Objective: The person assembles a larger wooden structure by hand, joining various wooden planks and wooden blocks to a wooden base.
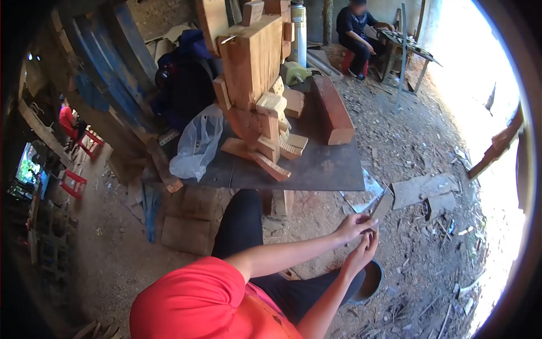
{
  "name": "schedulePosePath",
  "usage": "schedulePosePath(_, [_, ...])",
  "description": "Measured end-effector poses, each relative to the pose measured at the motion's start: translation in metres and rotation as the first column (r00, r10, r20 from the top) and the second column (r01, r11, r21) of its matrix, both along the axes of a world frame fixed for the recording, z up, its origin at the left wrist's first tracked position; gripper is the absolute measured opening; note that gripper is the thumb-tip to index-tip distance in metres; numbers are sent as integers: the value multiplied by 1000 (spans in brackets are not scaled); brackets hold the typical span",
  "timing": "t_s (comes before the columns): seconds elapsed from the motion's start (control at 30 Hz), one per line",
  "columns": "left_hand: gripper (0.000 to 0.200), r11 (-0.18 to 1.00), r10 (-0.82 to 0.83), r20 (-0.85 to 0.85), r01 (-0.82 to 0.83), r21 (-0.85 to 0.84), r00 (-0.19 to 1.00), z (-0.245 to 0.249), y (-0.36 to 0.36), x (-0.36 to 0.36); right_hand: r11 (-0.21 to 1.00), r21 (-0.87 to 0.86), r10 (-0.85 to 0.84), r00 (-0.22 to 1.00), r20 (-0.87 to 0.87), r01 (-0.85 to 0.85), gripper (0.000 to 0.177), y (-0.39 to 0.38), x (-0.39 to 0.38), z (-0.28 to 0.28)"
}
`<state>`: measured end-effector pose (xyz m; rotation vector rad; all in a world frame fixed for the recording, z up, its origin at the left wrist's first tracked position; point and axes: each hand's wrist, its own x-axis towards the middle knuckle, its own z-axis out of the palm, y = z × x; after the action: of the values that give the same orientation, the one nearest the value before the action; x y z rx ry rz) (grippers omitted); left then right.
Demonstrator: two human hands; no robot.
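Both of my hands are close together at the right, beyond the table's near edge and above a dark round container (370, 281). A flat, pointed brownish-grey piece (382, 207) points up and away from them. My left hand (353, 227) is closed on its lower end. Just below, my right hand (364, 247) has its fingers bent up against the same lower end. Whether the piece is wood or a blade I cannot make out. A carved wooden assembly (254, 73) stands upright on the dark table (333, 172).
A reddish wooden block (333, 110), a clear plastic bag (197, 144) and a green container (293, 73) are on the table. A person (358, 34) sits at a small table at the back right. Another person (68, 121) is at the far left near red stools (73, 185).
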<state>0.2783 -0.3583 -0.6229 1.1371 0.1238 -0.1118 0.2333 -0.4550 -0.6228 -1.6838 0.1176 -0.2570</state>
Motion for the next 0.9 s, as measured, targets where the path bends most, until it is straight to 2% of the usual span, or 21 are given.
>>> schedulePosePath(0.07, [43,1000,1,28,-2,7,1000,19,-1,-11,1000,-4,19,1000,13,-19,47,5,-6,18])
schedulePosePath(0.27, [45,990,77,25,-74,-124,997,64,2,-26,974,-221,0,983,184,41,53,16,-38,71])
schedulePosePath(0.3, [43,993,60,19,-58,-100,998,70,6,-27,955,-289,1,976,218,64,55,17,-42,80])
schedulePosePath(0.4, [40,981,33,65,-20,-195,997,96,10,-41,927,-360,16,950,311,102,54,16,-47,91])
schedulePosePath(0.43, [37,963,10,121,23,-268,993,100,8,-45,955,-283,17,940,342,86,54,14,-46,87])
schedulePosePath(0.5, [35,931,-3,122,47,-362,993,114,6,-55,937,-320,19,900,436,136,53,13,-46,93])
schedulePosePath(0.53, [35,929,20,116,24,-369,993,115,4,-60,921,-344,8,872,489,185,50,14,-47,98])
schedulePosePath(0.57, [40,924,-24,130,72,-375,991,133,8,-71,933,-286,-23,831,556,218,44,17,-47,99])
schedulePosePath(0.6, [42,946,-3,127,44,-323,992,145,11,-82,925,-262,-126,873,471,275,36,18,-36,81])
schedulePosePath(0.63, [45,934,-36,173,94,-344,984,150,11,-89,749,-453,-102,760,642,484,28,17,-37,93])
schedulePosePath(0.67, [46,912,1,136,55,-407,991,164,11,-103,719,-451,-84,711,698,529,24,14,-37,96])
schedulePosePath(0.73, [47,912,-52,196,127,-390,979,190,22,-124,851,-298,-83,670,737,433,38,11,-38,101])
schedulePosePath(0.83, [46,963,-23,186,72,-261,982,223,36,-156,869,-247,-72,603,795,430,38,12,-42,122])
schedulePosePath(0.9, [46,958,-2,229,68,-279,973,244,42,-176,873,-229,-34,522,852,430,39,23,-63,158])
